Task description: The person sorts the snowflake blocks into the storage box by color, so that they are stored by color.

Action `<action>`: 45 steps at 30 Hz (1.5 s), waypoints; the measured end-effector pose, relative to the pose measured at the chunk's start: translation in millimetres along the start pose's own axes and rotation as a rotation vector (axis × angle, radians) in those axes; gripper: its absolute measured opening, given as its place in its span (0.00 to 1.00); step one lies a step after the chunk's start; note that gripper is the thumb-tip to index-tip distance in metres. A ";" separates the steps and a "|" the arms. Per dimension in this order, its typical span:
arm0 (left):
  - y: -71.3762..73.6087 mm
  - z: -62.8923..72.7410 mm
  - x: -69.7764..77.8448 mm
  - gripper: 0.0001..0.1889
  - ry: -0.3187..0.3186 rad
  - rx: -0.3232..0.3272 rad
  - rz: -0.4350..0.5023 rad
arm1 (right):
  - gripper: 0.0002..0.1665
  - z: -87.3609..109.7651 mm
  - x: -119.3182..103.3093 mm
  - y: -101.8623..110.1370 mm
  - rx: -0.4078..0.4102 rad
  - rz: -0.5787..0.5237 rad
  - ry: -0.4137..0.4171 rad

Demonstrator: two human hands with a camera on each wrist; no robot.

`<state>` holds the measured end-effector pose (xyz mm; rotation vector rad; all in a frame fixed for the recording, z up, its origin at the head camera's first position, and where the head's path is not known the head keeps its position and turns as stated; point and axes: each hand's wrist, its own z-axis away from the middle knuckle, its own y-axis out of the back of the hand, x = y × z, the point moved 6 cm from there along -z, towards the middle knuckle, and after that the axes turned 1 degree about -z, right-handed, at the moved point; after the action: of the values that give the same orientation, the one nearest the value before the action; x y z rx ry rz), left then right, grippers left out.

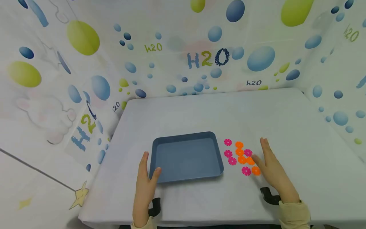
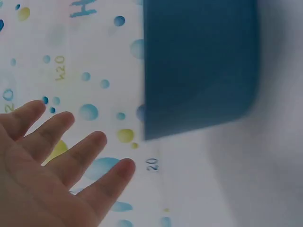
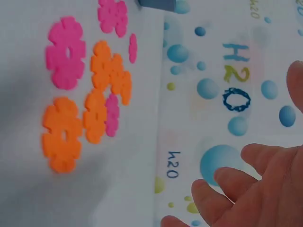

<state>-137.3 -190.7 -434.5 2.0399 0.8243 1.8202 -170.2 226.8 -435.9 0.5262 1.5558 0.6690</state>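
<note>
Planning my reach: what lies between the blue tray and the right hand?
The head view shows pink flower pieces and orange flower pieces on the white table between the blue tray and the right hand.

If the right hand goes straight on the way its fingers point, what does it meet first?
Probably the backdrop; the way over the table ahead of the right hand looks free, though the hand's height is unclear.

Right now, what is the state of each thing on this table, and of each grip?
Tray: open side up, no discs inside.
Five pink discs: lying right of the tray.
Five orange discs: also lying right of the tray.
Left grip: open, holding nothing.
Right grip: open, holding nothing.
</note>
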 end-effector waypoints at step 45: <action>-32.1 -11.9 -31.0 0.58 -0.041 -0.040 -0.014 | 0.25 -81.6 -73.7 -49.0 -0.181 -0.364 -0.038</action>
<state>-157.3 -185.2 -475.8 2.0346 0.7830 1.7675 -241.4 132.3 -413.8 0.1130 1.4873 0.5086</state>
